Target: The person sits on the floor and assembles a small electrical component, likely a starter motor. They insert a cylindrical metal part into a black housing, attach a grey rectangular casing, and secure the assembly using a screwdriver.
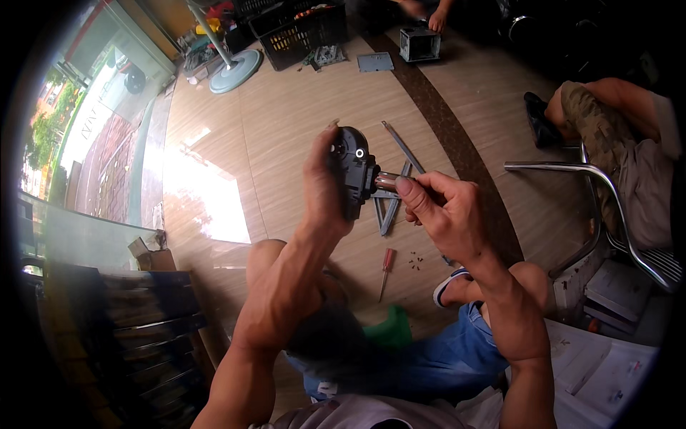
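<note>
Nearest are the person's own bent knees in blue jeans (457, 350), seated low above the wooden floor (286, 129). Both forearms rise from the lower edge. The left hand (325, 182) is wrapped from behind around a black plastic motor housing (354, 168) and holds it in the air, above the floor, at the middle of the view. The right hand (436, 207) is closed on a shiny metal cylinder (386, 181) that sticks out from the right side of the housing, the thumb pressing on top of it. So the two hands are close together, each clamped on one part of the same piece.

On the floor below them lie grey metal strips (400, 154), a red-handled screwdriver (386, 268) and some small dark screws (416, 261) just beside it. Further away stand a black crate (300, 32) and a round fan base (236, 71). At the right another person sits on a metal chair (607, 186)
</note>
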The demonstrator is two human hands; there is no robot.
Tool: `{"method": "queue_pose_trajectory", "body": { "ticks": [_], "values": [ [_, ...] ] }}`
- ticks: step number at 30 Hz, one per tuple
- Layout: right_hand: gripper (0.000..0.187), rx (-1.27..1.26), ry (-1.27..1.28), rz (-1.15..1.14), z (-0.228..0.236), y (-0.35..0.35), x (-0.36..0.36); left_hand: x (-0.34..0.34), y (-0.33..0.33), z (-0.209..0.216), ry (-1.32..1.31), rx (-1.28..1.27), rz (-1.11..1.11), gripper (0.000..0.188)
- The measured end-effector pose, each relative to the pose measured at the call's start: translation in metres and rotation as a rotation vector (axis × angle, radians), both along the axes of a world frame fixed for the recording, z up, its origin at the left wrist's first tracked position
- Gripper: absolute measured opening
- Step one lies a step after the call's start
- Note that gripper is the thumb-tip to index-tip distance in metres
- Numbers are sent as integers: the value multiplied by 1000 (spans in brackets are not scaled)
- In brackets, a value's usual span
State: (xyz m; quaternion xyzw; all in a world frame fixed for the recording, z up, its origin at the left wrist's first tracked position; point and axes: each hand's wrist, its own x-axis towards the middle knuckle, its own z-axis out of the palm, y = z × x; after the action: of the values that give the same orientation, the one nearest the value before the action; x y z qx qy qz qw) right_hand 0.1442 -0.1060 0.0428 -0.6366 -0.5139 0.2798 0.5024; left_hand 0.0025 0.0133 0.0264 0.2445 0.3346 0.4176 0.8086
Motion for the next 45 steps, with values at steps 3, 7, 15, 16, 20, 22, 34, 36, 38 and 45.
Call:
{"method": "queue_pose_trajectory", "body": {
  "ticks": [3, 7, 15, 16, 20, 22, 34, 36, 38, 45],
  "values": [
    [46, -61, 13, 7, -2, 0, 1, -1, -1, 0, 1, 9, -6, 38],
    [59, -152, 145, 26, 1, 0, -2, 0, -3, 0, 13, 0, -5, 37],
    [71, -276, 350, 39, 1, 0, -3, -2, -6, 2, 7, -5, -35, 36],
    [72, -284, 358, 54, 1, 0, -3, -3, -6, 2, 14, -1, -37, 36],
    [76, -294, 339, 71, -7, 1, 0, -2, -7, 1, 12, -1, -29, 36],
    [77, -300, 338, 77, -3, 2, -3, -5, -6, 0, 31, 2, -21, 37],
    [59, -241, 349, 76, -3, 5, -5, -9, -4, -1, 27, 23, 8, 40],
    [57, -235, 294, 88, -3, 5, -6, -10, -3, -1, 31, 21, 8, 40],
    [47, -203, 324, 69, 1, 4, -10, -11, -2, -2, 36, 20, 10, 40],
    [35, -131, 204, 73, -5, 5, -8, -12, 0, -2, 16, 1, 10, 39]
  ]
}}
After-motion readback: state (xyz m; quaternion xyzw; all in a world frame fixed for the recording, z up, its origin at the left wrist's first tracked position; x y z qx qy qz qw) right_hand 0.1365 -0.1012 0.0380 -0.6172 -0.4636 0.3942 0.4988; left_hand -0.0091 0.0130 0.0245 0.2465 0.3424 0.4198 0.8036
